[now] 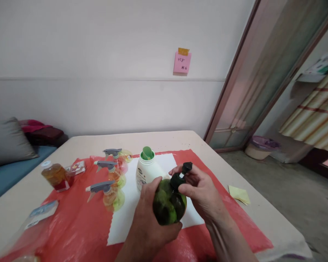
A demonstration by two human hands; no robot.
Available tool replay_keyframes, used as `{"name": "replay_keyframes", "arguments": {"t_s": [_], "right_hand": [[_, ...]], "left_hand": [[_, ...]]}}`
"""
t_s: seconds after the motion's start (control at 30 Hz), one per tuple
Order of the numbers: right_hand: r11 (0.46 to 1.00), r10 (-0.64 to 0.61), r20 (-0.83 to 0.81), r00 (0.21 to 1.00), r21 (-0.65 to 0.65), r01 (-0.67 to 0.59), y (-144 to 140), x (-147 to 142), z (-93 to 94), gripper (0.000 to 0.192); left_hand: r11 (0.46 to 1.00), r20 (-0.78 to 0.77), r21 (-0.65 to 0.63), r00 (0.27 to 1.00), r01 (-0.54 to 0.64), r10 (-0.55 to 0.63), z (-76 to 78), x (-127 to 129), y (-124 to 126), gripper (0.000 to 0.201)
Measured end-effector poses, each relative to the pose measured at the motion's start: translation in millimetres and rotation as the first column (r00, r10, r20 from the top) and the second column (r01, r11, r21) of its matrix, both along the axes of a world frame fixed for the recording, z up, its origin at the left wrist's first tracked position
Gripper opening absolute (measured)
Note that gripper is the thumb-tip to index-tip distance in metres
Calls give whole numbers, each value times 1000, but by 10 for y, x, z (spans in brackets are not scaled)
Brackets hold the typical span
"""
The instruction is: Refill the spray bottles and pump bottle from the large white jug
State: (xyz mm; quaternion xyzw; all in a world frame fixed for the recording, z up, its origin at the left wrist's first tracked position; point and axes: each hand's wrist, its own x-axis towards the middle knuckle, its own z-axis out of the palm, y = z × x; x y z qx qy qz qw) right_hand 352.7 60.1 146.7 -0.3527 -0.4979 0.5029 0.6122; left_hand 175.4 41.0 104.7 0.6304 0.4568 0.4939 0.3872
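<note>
At the far left of the worktop (164, 140) stands a squat clear bottle of amber liquid (55, 176) with a white cap, on a crinkled red plastic sheet (71, 225). Next come three small clear spray bottles (110, 182) with grey trigger heads, in a slanted row beside a smooth white sheet (131, 214). The left hand (149, 218) is wrapped around the round, glossy dark-green bottle (168, 203), cupping its left side and base just above the white sheet. Just behind stands a white plastic bottle (146, 171) with a green spout. The right hand (200, 193) pinches the green bottle's black pump head (182, 174) from the right. A yellow note (239, 194) lies farther right.
</note>
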Motion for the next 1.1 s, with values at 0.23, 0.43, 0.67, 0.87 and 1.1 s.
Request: {"name": "replay_keyframes", "arguments": {"t_s": [0.23,0.43,0.67,0.87,1.1], "right_hand": [[980,155,-92,984,-113,-165,27,-61,-55,43],[979,192,-138,972,-47,-200,40,-96,-84,64],[992,116,-92,989,-36,-120,37,-56,-97,51],[983,166,-91,982,-56,-172,28,-56,-105,50],[985,151,-101,983,-73,-159,27,-37,-121,66]], "left_hand": [[1000,-14,-31,1000,-1,1,-3,-1,37,100],[999,-8,-37,1000,0,0,12,25,11,97],[997,61,-40,996,73,-70,93,5,-27,93],[991,53,-72,993,113,-110,69,-4,-45,99],[989,24,-21,989,146,-146,97,14,-39,99]]}}
